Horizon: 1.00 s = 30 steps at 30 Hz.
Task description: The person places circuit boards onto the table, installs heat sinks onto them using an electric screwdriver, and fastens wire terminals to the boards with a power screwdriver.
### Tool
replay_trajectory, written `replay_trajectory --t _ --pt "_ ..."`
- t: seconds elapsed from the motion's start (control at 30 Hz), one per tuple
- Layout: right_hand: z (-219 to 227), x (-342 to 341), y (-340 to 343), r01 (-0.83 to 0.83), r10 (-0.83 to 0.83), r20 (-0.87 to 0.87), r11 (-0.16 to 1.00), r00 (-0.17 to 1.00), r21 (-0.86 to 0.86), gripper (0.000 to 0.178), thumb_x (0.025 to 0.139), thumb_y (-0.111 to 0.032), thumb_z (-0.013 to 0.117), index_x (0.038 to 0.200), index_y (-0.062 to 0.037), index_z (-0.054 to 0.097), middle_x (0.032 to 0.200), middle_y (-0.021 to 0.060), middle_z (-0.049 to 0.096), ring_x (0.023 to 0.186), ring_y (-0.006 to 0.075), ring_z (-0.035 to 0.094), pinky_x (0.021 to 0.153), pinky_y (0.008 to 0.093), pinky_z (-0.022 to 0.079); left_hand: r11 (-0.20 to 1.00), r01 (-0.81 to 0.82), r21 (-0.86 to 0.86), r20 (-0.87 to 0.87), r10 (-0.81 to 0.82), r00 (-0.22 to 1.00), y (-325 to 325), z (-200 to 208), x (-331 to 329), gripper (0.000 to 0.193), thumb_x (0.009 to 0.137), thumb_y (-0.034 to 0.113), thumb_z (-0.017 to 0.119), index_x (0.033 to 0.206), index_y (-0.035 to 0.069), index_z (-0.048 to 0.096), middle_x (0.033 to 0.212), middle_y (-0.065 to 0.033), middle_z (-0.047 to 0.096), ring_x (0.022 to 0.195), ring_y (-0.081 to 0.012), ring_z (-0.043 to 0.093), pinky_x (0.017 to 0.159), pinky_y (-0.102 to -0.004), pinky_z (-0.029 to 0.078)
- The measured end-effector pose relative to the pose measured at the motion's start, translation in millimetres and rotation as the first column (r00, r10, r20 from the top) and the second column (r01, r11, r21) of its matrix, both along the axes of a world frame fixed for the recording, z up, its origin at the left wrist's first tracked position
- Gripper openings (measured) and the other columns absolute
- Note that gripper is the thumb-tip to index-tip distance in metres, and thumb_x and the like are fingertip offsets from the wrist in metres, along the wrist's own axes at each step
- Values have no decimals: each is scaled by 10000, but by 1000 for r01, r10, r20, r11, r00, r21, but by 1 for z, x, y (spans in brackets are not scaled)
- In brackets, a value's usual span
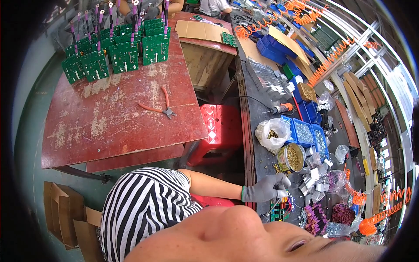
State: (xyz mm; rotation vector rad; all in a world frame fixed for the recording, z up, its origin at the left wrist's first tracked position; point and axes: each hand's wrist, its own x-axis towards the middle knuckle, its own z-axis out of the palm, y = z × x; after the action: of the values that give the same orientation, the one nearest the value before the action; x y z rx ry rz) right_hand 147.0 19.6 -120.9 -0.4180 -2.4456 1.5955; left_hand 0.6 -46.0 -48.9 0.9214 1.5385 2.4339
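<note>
My left hand (pixel 265 188), in a grey glove, reaches from a striped sleeve over the edge of the dark workbench (pixel 257 109). Its fingers are curled; a small silvery part shows at them, too small to name. Just below the hand lie a small green circuit board with coloured wires (pixel 279 210) and thin metal rods. A round tin of brass-coloured small parts (pixel 291 158) stands above the fingers. To their right is a heap of silvery metal blocks (pixel 315 178). My right hand is not in view.
At left, a red worn table (pixel 100 139) carries upright green circuit boards (pixel 123 56) and red-handled cutters (pixel 162 107). A red stool (pixel 216 126) stands between table and bench. Blue bins (pixel 304 132), a power screwdriver (pixel 281 108) and orange coiled hoses (pixel 331 63) line the bench. Co-workers sit beyond.
</note>
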Motion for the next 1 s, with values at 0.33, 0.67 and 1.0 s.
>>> replay_trajectory --t 0.33,0.67,1.0 --pt "-6 51 -8 190 -189 18 977 982 -98 726 606 14 771 1289 -30 527 902 101 675 797 204 669 752 339 555 805 559 199 542 -566 621 13 18 -11 172 937 161 693 1028 17 717 870 -36 707 748 -112 669 653 -272 557" --pt "-15 64 -39 333 -448 -130 801 884 -497 659 626 78 752 1239 -10 526 837 84 642 722 165 631 678 308 546 835 550 32 371 -521 769 76 32 -6 167 934 165 674 873 10 665 732 -49 672 627 -97 631 542 -225 483" --pt "-70 73 -62 143 -391 -192 681 900 -718 577 705 102 703 1215 -14 460 878 127 653 731 207 662 678 355 581 776 600 -197 377 -505 777 82 9 14 201 951 235 661 864 54 679 737 -15 656 654 -89 626 560 -230 483"
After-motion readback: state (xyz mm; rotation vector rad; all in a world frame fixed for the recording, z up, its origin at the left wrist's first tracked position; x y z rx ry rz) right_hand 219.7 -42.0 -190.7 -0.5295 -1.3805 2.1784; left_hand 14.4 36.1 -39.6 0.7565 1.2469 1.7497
